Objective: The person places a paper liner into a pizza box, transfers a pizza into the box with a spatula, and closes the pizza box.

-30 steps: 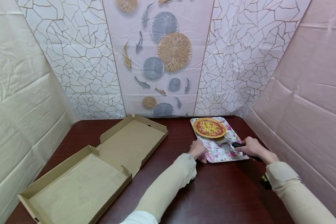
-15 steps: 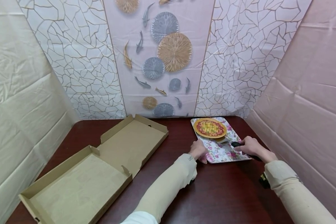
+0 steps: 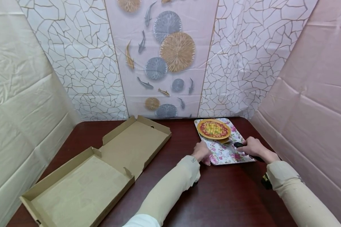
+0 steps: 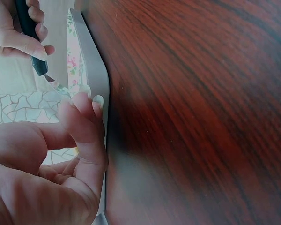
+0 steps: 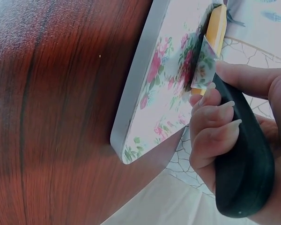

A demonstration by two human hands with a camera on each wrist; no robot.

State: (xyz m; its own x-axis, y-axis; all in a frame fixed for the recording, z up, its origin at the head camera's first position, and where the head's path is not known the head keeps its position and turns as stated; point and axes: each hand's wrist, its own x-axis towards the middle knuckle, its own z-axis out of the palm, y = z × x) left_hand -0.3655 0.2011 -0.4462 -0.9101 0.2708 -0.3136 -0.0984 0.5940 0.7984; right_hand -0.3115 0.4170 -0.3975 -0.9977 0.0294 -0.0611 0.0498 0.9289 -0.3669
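A pizza (image 3: pixel 214 129) with a thick yellow crust lies on the flowered tray (image 3: pixel 223 159) at the back right, its near edge tipped up a little. The right hand (image 3: pixel 257 148) grips the black handle (image 5: pixel 246 154) of a pizza server, fingers wrapped round it. The metal blade (image 5: pixel 206 65) reaches to the near right edge of the pizza, its tip hidden beneath the crust. At the tray's left near edge, the left hand (image 3: pixel 202 152) holds the rim, with curled fingers and thumb against it in the left wrist view.
An open cardboard pizza box (image 3: pixel 79 189) lies on the left of the dark red wooden table (image 3: pixel 221 195), its lid (image 3: pixel 133 142) folded back toward the rear. Patterned cloth (image 3: pixel 233 63) hangs behind, and plain cloth walls (image 3: pixel 307 104) stand at both sides.
The right hand has edged slightly forward and left, and less of the server's blade shows outside the pizza. The left hand stays on the tray rim.
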